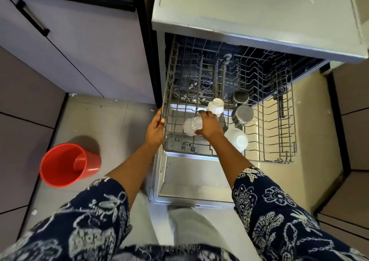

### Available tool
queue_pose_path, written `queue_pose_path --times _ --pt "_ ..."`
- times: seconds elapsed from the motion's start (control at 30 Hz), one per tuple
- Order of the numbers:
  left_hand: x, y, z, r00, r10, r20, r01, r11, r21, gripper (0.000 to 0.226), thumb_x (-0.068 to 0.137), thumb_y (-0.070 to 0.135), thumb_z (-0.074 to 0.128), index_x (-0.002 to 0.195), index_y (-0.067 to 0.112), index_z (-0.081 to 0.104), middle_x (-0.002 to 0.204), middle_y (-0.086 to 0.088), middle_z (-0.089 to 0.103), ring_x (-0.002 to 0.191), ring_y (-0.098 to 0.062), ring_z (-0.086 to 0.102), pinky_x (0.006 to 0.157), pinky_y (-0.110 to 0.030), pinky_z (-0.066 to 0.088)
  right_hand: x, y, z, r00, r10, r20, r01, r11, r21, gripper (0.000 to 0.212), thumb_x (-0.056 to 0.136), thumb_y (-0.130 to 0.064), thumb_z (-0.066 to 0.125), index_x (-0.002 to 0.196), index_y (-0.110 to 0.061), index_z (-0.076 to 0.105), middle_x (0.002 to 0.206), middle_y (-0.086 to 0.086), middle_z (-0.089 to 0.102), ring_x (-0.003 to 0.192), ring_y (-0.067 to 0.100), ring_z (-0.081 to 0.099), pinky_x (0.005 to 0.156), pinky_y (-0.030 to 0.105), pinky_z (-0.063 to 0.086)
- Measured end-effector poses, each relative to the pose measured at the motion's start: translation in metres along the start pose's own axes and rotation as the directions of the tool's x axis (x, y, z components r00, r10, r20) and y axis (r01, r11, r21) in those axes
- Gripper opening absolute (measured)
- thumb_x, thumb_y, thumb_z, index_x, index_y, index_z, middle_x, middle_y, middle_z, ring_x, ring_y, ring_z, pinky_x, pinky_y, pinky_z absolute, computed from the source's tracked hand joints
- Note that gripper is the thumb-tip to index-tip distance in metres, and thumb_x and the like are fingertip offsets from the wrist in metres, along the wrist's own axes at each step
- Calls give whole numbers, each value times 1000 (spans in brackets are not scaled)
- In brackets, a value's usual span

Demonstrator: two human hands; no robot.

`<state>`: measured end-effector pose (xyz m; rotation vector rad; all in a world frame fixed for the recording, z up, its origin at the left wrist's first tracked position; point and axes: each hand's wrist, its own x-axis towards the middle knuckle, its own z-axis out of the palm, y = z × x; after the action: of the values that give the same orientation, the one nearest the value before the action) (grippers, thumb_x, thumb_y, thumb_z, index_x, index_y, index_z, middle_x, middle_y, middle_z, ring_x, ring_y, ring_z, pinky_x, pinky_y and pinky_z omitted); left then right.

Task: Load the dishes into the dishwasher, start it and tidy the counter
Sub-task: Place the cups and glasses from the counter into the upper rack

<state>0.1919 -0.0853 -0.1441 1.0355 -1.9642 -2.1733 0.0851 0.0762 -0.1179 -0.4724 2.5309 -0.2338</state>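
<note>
The dishwasher's wire rack (275,133) is pulled out over the open door (189,179). My left hand (155,129) grips the rack's left rim. My right hand (209,125) holds a clear glass (191,126) on its side inside the rack's front left part. Just behind it stands an upturned white cup (215,105). Two steel cups (242,114) sit to the right of that, one behind the other. A white bowl (237,139) rests near my right wrist.
A red bucket (65,165) with a red mug in it stands on the floor to the left. A cabinet with a black handle (32,17) is at the upper left. The dishwasher's flat top (259,5) spans the upper right.
</note>
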Motion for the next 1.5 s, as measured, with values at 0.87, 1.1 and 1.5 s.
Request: queue_pose_path --times 0.87,1.1,1.5 --pt "297 446 -226 847 477 -234 -451 878 158 39 87 4 64 124 8 52 114 -6 59 104 -20 55 69 -10 47 270 -360 -337 827 -81 -556 433 723 538 27 84 -11 64 111 -7 63 105 12 68 99 24 63 87 30 46" --pt "428 501 -213 894 449 -1 -421 839 344 87 75 26 79 145 22 29 148 -4 38 135 -22 37 107 -39 31 384 -395 -392 907 6 -421 273 754 598 55 89 -1 46 141 -19 40 137 13 50 122 26 50 94 29 42" --pt "465 496 -211 875 458 154 -483 807 340 98 51 40 90 135 23 42 123 0 57 111 -15 55 98 -33 46 409 -388 -392 921 -54 -386 337 608 719 52 84 10 37 114 -23 63 114 -1 65 105 9 58 91 25 48"
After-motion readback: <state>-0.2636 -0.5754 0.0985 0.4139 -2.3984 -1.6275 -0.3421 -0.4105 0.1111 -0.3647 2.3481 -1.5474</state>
